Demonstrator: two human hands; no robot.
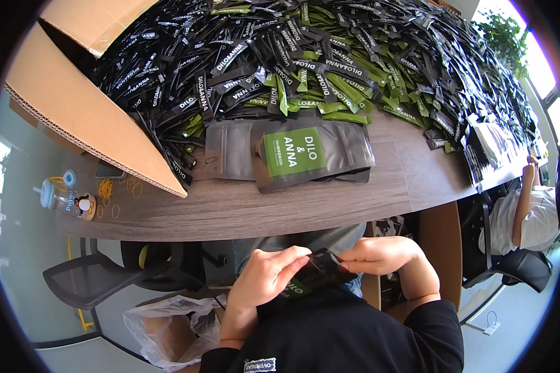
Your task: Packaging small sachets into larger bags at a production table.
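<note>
My left hand (pixel 269 276) pinches the upper left edge of a dark pouch (pixel 312 280) held low before my body, below the table's front edge. My right hand (pixel 379 255) grips the same pouch by its upper right corner. A green patch on the pouch is partly hidden by my fingers. On the wooden table (pixel 242 214) lies a small stack of flat dark pouches (pixel 348 155), the top one bearing a green label. Behind them rises a large heap of black and green stick sachets (pixel 317 65).
Cardboard flaps (pixel 87 118), orange rubber bands (pixel 106 188) and a lidded cup (pixel 68 199) sit at left. Below are a mesh chair (pixel 81 280) and plastic-lined box (pixel 174 329). A person (pixel 519 214) in a white top sits right, beside white packets (pixel 491 149). A cardboard box (pixel 438 248) stands under the table.
</note>
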